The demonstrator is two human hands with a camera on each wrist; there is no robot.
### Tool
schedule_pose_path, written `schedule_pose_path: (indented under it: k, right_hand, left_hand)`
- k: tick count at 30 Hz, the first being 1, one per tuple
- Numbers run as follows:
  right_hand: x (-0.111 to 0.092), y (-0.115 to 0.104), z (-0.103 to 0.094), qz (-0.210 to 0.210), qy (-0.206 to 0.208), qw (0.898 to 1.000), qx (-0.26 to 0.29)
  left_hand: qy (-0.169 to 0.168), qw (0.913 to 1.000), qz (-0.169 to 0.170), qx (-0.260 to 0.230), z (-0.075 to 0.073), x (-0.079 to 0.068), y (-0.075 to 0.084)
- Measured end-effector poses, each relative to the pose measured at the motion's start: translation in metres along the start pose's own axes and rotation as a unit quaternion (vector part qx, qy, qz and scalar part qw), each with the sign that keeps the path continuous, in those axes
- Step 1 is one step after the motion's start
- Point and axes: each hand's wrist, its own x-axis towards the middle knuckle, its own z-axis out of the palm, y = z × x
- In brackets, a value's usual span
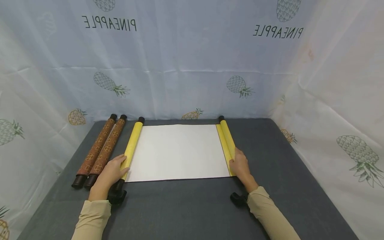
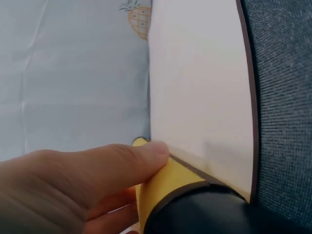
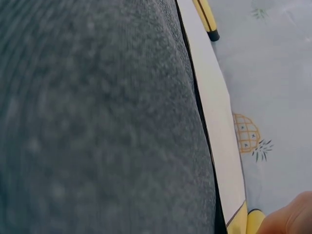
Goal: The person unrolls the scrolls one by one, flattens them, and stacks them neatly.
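Note:
A hanging scroll lies partly unrolled on the dark table, its white paper (image 1: 178, 151) spread flat between two yellow rolls with black knobs. My left hand (image 1: 112, 171) grips the near part of the left yellow roll (image 1: 132, 141); in the left wrist view the thumb (image 2: 131, 163) lies over the roll, with fingers bent beneath it. At the other side my right hand (image 1: 240, 164) holds the near part of the right yellow roll (image 1: 228, 136), beside a flat yellow band. Only a bit of that hand (image 3: 290, 217) shows in the right wrist view.
Two brown patterned scrolls (image 1: 97, 146) with dark ends lie side by side left of my left hand. A dark grey cloth (image 1: 186, 213) covers the table. Pale curtains (image 1: 192, 50) printed with pineapples hang behind it and along both sides.

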Motion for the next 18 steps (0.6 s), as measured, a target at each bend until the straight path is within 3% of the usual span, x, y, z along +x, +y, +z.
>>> schedule_pose_path:
  k: [5,12,18]
  right_hand:
    - [0.002,0.006,-0.004,-0.008,0.0,1.0,-0.009]
    - [0.002,0.014,-0.01,-0.013,0.0,1.0,-0.014]
    - [0.003,0.018,-0.014,-0.013,0.002,1.0,-0.021]
  left_hand:
    - [0.019,0.9996,0.02,-0.011,0.001,0.0,-0.001]
    - [0.019,0.9993,0.033,-0.004,0.004,0.001,-0.001]
    - [0.005,0.9998,0.019,-0.004,0.003,0.001,0.001]
